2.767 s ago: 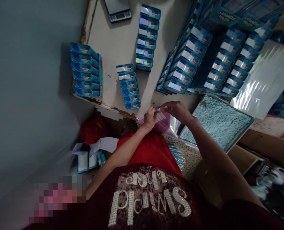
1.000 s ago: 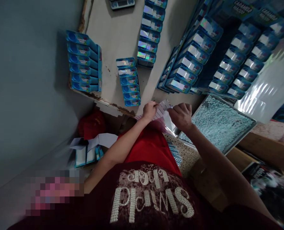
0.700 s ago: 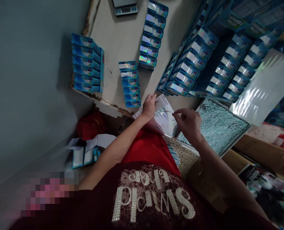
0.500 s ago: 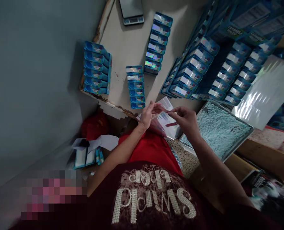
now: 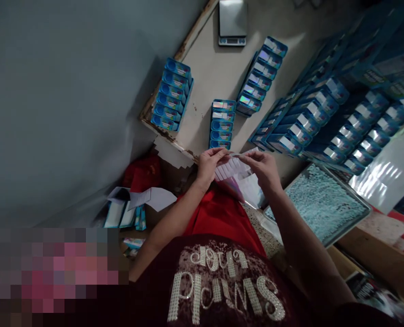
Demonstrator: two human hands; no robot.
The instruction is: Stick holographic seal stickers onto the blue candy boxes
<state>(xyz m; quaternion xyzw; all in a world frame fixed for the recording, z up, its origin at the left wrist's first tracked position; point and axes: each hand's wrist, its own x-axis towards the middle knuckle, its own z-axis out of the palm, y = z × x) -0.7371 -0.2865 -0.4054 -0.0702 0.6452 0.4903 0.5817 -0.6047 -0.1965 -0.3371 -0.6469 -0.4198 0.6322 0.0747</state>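
My left hand (image 5: 209,167) and my right hand (image 5: 263,169) face each other at the table's front edge, fingers pinched. Between their fingertips runs a thin pale strip (image 5: 235,155), its kind too small to make out for sure. Just below it lies a white sheet (image 5: 229,169) marked with parallel strips, over other papers and clear film. Beyond my left hand stands a short row of blue candy boxes (image 5: 221,126); the two farthest have pale shiny strips across their ends, while the nearer ones show bare blue circles.
More blue boxes stand in a row (image 5: 263,75) behind, a display tray (image 5: 171,97) at left, and large stacks (image 5: 311,120) at right. A digital scale (image 5: 233,20) sits at the back. Right of me is a metal tray (image 5: 319,204) of small pale-blue pieces. Opened cartons (image 5: 125,211) lie low at left.
The view has swung so the table sits farther right. My left hand, earlier more open with its palm showing, now pinches; both hands hold the strip between them.
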